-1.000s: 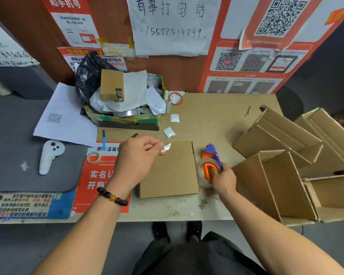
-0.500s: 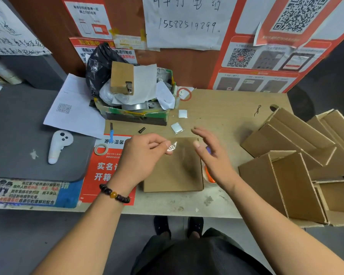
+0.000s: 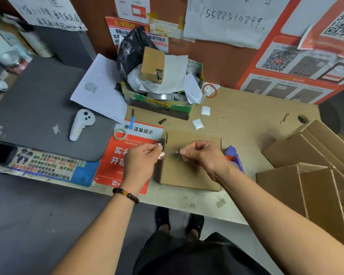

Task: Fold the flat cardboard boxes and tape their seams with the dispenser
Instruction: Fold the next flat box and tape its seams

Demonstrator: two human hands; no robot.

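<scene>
A small brown cardboard box (image 3: 189, 175) stands folded on the table in front of me. Above it, my left hand (image 3: 142, 161) pinches one end of a clear strip of tape (image 3: 160, 154), and my right hand (image 3: 203, 155) pinches the other end. The strip is nearly invisible between them. The purple and orange tape dispenser (image 3: 233, 155) lies on the table just right of the box, mostly hidden behind my right wrist.
Several folded open cardboard boxes (image 3: 314, 167) crowd the right side. A cluttered green-edged box (image 3: 161, 104) sits at the back. A white controller (image 3: 80, 124) lies on a grey mat at left, a tape ring (image 3: 120, 134) on the red notice.
My right hand let go of the dispenser, came across over the box and took the free end of the tape. The left hand shifted slightly left with its end.
</scene>
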